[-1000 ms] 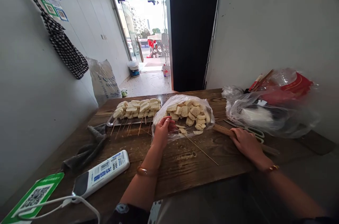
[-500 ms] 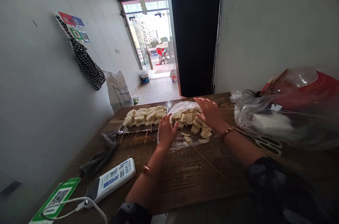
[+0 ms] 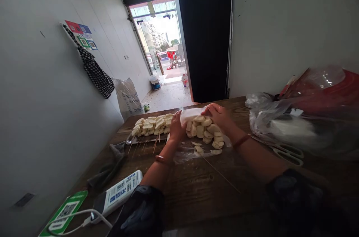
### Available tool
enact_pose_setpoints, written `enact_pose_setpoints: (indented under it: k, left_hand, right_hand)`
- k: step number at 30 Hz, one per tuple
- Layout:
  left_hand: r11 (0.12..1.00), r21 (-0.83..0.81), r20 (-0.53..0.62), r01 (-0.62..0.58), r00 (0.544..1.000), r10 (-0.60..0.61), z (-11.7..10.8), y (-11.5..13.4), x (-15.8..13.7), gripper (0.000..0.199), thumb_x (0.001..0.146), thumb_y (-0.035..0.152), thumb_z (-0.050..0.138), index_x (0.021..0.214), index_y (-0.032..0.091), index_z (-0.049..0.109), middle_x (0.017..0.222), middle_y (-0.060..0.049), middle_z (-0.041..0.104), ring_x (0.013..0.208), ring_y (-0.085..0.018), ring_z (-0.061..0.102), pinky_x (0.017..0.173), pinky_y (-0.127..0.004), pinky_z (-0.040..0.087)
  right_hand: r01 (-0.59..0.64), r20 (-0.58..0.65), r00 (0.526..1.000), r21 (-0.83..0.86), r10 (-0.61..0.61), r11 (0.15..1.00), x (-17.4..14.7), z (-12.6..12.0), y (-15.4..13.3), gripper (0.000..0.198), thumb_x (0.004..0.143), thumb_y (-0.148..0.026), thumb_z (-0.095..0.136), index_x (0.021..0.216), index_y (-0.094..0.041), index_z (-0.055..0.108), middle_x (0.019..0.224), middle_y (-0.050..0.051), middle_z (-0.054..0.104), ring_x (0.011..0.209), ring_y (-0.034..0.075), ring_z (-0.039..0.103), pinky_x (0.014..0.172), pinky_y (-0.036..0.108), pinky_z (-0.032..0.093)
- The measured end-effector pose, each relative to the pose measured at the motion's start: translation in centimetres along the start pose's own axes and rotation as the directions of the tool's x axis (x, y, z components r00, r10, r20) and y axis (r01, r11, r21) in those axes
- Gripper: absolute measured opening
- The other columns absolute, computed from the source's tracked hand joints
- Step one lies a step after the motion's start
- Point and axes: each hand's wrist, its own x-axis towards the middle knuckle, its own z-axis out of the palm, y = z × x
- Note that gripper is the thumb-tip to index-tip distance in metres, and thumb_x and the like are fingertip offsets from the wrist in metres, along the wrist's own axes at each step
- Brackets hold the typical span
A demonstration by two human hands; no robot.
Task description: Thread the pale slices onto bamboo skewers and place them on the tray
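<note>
A clear plastic bag (image 3: pixel 192 113) lies opened on the wooden table, its film pulled up behind a heap of pale, thick food slices (image 3: pixel 200 131). My left hand (image 3: pixel 176 128) is at the bag's left edge, fingers up and closed on the film. At the upper right edge, my right hand (image 3: pixel 220 118) has its fingers curled over the plastic. A few loose slices (image 3: pixel 199 150) lie in front of the heap, touching the tip of a thin wooden skewer (image 3: pixel 221 174). Left of the bag, a metal tray (image 3: pixel 129 140) bears skewered slices (image 3: pixel 153 125) with sticks pointing toward me.
Scissors (image 3: pixel 288 156) and a bulky plastic bag (image 3: pixel 286 125) with a red item are on the right. A white payment device (image 3: pixel 123 190), its cable, a green QR card (image 3: pixel 66 212) and a dark cloth (image 3: pixel 108 168) lie on the left. Walls stand on both sides.
Both hands have closed in on the bag's film; the right fingers have moved left and curled. The film is drawn back, baring more of the heap. The view has tilted slightly.
</note>
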Motion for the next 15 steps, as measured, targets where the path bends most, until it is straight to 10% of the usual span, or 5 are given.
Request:
enact_pose_setpoints:
  k: [5,15]
  left_hand:
    - [0.977,-0.214,0.004,0.004,1.000,-0.003,-2.1,1.3,-0.9,0.034,0.084,0.018,0.041,0.106,0.018,0.066,0.110,-0.008,0.069,0.104,-0.022,0.061,0.095,-0.037,0.046]
    - [0.940,-0.278,0.129,0.200,0.977,-0.169,-1.8,1.7,-6.6,0.019,0.081,0.025,0.041,0.066,0.020,0.052,0.058,0.002,0.053,0.059,-0.014,0.049,0.061,-0.025,0.039]
  right_hand:
    - [-0.183,0.094,0.983,0.382,0.159,0.906,-3.8,-0.3,-0.5,0.037,0.085,-0.058,0.053,0.080,-0.022,0.054,0.075,0.002,0.069,0.073,0.017,0.069,0.076,0.033,0.055]
    - [-0.195,0.125,0.974,0.043,0.188,0.980,-7.8,1.8,3.4,0.039,0.086,-0.056,0.044,0.064,-0.024,0.045,0.047,-0.005,0.046,0.044,0.013,0.046,0.048,0.027,0.040]
